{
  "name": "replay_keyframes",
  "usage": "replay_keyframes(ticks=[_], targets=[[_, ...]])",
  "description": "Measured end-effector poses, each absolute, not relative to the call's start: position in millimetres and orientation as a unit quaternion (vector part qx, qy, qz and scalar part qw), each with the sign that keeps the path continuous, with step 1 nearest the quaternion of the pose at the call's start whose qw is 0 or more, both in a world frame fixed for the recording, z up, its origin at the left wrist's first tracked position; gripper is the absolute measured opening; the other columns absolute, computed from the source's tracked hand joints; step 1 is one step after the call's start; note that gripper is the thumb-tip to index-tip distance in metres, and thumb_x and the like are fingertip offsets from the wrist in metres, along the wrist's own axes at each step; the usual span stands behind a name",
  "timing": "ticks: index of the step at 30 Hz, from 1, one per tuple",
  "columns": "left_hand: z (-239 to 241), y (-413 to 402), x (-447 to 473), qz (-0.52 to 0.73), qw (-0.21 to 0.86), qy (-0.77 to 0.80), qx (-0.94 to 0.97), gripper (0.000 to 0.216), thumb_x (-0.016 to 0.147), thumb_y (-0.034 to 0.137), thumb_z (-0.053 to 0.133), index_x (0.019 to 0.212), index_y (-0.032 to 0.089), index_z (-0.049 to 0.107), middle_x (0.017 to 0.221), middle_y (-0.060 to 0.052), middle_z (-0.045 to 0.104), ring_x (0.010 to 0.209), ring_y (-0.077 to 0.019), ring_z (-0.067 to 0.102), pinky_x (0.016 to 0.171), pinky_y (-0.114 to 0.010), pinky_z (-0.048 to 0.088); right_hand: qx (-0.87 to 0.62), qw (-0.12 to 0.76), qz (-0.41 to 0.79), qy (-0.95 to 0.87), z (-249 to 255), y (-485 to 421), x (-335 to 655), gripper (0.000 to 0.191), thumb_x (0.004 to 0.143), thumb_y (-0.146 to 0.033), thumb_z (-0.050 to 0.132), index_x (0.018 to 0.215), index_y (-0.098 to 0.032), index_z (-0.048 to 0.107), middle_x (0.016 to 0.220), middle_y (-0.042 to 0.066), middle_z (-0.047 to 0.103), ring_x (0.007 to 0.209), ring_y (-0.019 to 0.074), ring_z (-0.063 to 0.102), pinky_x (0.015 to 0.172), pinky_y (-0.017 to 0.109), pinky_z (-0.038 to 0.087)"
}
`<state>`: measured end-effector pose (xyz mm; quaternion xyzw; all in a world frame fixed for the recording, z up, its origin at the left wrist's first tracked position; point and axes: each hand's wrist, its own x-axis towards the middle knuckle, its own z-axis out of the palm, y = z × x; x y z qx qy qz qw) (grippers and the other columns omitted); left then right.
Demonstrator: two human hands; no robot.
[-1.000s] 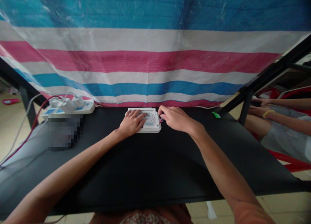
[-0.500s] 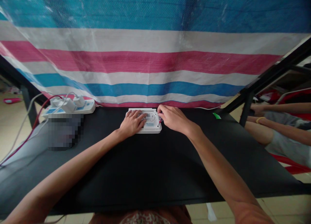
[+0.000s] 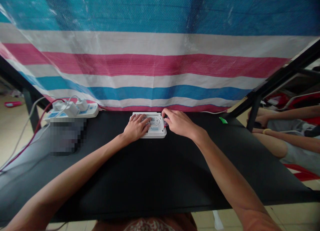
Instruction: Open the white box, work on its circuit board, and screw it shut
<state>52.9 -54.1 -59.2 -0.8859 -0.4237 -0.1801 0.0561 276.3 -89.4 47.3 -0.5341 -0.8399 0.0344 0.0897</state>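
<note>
A white plastic device [image 3: 156, 136] with vent slots, printed labels and what looks like a coiled white cord lies flat on the black table, near its far edge. My left hand [image 3: 135, 126] rests on the device's left part, fingers spread and palm down. At the device's right edge, my right hand [image 3: 178, 121] has its fingers closed round a small screwdriver [image 3: 165, 124] with a clear, reddish handle. The screwdriver's tip points down at the lower right corner of the device, beside a dark hole. My fingers hide most of the handle.
A white power strip [image 3: 87, 110] with plugs and cables stands at the far left of the black table [image 3: 160, 177]. A blurred-out dark object [image 3: 66, 137] lies before it. At right are a green packet [image 3: 223, 120] and a seated person [image 3: 272, 144]. A striped sheet [image 3: 152, 65] hangs behind.
Both my hands stay in place on the device and screwdriver, with at most a slight shift of the right fingers. The seated person's arm at right has moved a little.
</note>
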Motion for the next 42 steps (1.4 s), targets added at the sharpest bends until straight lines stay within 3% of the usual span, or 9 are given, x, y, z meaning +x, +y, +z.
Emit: replay_keyframes(ticks=[3, 8, 14, 18, 22, 28, 32, 38, 42], targets=[[-59, -54, 53, -0.182, 0.056, -0.423, -0.886, 0.042, 0.102, 0.041, 0.037, 0.135, 0.023, 0.056, 0.134, -0.012, 0.057, 0.120, -0.0288, 0.056, 0.107, -0.050, 0.038, -0.534, 0.089, 0.035, -0.840, 47, -89, 277, 0.019, 0.094, -0.015, 0.047, 0.107, -0.020, 0.059, 0.101, 0.008, 0.074, 0.093, 0.0220, 0.068, 0.071, 0.027, 0.037], [-58, -55, 53, -0.178, 0.059, -0.426, -0.885, 0.042, 0.102, 0.042, 0.037, 0.135, 0.022, 0.056, 0.135, -0.012, 0.057, 0.120, -0.0294, 0.056, 0.107, -0.051, 0.037, -0.567, 0.069, 0.000, -0.821, 47, -89, 275, 0.028, 0.102, -0.034, 0.039, 0.100, -0.020, 0.063, 0.086, 0.009, 0.074, 0.083, 0.0241, 0.069, 0.066, 0.029, 0.035], [-59, -54, 53, -0.183, 0.058, -0.421, -0.886, 0.042, 0.102, 0.042, 0.037, 0.135, 0.024, 0.055, 0.135, -0.011, 0.056, 0.120, -0.0287, 0.055, 0.106, -0.050, 0.038, -0.527, 0.122, 0.030, -0.841, 48, -90, 276, 0.016, 0.092, -0.021, 0.054, 0.106, -0.020, 0.061, 0.091, 0.005, 0.074, 0.084, 0.0201, 0.068, 0.070, 0.027, 0.037], [-58, -55, 52, -0.186, 0.055, -0.419, -0.887, 0.042, 0.102, 0.041, 0.037, 0.135, 0.023, 0.056, 0.135, -0.012, 0.056, 0.120, -0.0288, 0.055, 0.106, -0.050, 0.038, -0.527, 0.110, 0.038, -0.842, 49, -90, 276, 0.010, 0.091, -0.022, 0.054, 0.092, -0.020, 0.064, 0.089, 0.006, 0.074, 0.084, 0.0204, 0.067, 0.071, 0.027, 0.037], [-58, -54, 52, -0.184, 0.060, -0.419, -0.887, 0.042, 0.103, 0.042, 0.035, 0.134, 0.023, 0.056, 0.135, -0.012, 0.057, 0.120, -0.0293, 0.055, 0.106, -0.050, 0.038, -0.562, 0.084, 0.026, -0.822, 50, -89, 276, 0.028, 0.099, -0.031, 0.043, 0.086, -0.020, 0.065, 0.079, 0.007, 0.073, 0.077, 0.0213, 0.067, 0.066, 0.029, 0.035], [-60, -54, 52, -0.194, 0.048, -0.417, -0.887, 0.041, 0.102, 0.042, 0.036, 0.134, 0.025, 0.056, 0.134, -0.011, 0.057, 0.119, -0.0280, 0.055, 0.106, -0.049, 0.038, -0.550, 0.076, 0.013, -0.832, 53, -90, 275, 0.014, 0.091, -0.020, 0.052, 0.091, -0.020, 0.066, 0.091, 0.006, 0.075, 0.086, 0.0212, 0.067, 0.069, 0.028, 0.036], [-59, -54, 52, -0.189, 0.050, -0.419, -0.887, 0.042, 0.102, 0.042, 0.037, 0.135, 0.024, 0.056, 0.133, -0.011, 0.057, 0.120, -0.0284, 0.055, 0.106, -0.049, 0.037, -0.588, 0.045, -0.006, -0.808, 51, -89, 274, 0.036, 0.101, -0.035, 0.040, 0.087, -0.018, 0.068, 0.086, 0.011, 0.075, 0.082, 0.0236, 0.068, 0.067, 0.030, 0.036], [-58, -54, 52, -0.179, 0.055, -0.420, -0.888, 0.042, 0.102, 0.042, 0.036, 0.135, 0.024, 0.055, 0.135, -0.011, 0.056, 0.121, -0.0283, 0.054, 0.106, -0.049, 0.037, -0.552, 0.064, 0.051, -0.830, 55, -91, 275, 0.014, 0.092, -0.019, 0.053, 0.095, -0.021, 0.066, 0.089, 0.005, 0.075, 0.085, 0.0197, 0.068, 0.069, 0.026, 0.036], [-59, -54, 52, -0.183, 0.054, -0.418, -0.888, 0.042, 0.102, 0.042, 0.036, 0.135, 0.023, 0.055, 0.134, -0.012, 0.057, 0.120, -0.0291, 0.055, 0.105, -0.050, 0.038, -0.580, 0.039, 0.050, -0.812, 57, -92, 275, 0.025, 0.097, -0.025, 0.046, 0.085, -0.019, 0.067, 0.088, 0.010, 0.075, 0.083, 0.0219, 0.069, 0.066, 0.027, 0.036]])
